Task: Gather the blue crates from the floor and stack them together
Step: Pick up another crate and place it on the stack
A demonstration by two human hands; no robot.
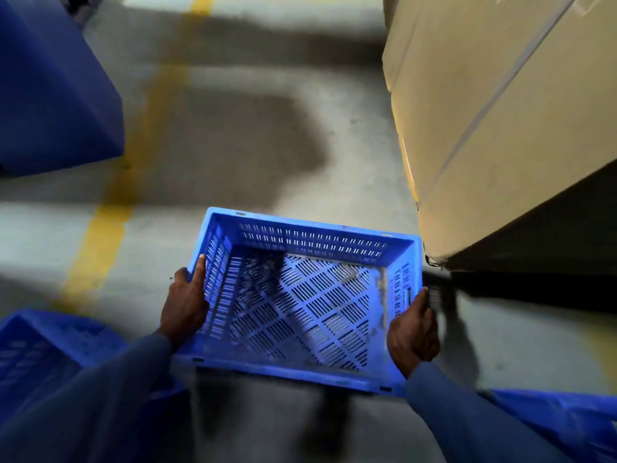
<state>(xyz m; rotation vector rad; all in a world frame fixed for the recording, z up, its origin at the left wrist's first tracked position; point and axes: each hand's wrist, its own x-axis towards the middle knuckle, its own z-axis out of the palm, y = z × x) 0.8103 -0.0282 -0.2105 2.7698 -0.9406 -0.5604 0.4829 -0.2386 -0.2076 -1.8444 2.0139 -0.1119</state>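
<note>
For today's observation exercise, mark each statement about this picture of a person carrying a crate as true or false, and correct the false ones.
1. Both hands grip the carried blue crate, the left hand on one short side and the right hand on the other. True.
2. The carried crate is full of boxes. False: it is empty, and its slotted bottom shows.
3. A yellow line is painted on the floor. True.
4. A large cardboard box stands on the person's left. False: it stands on the right.
5. Another blue crate shows at the lower left. True.
</note>
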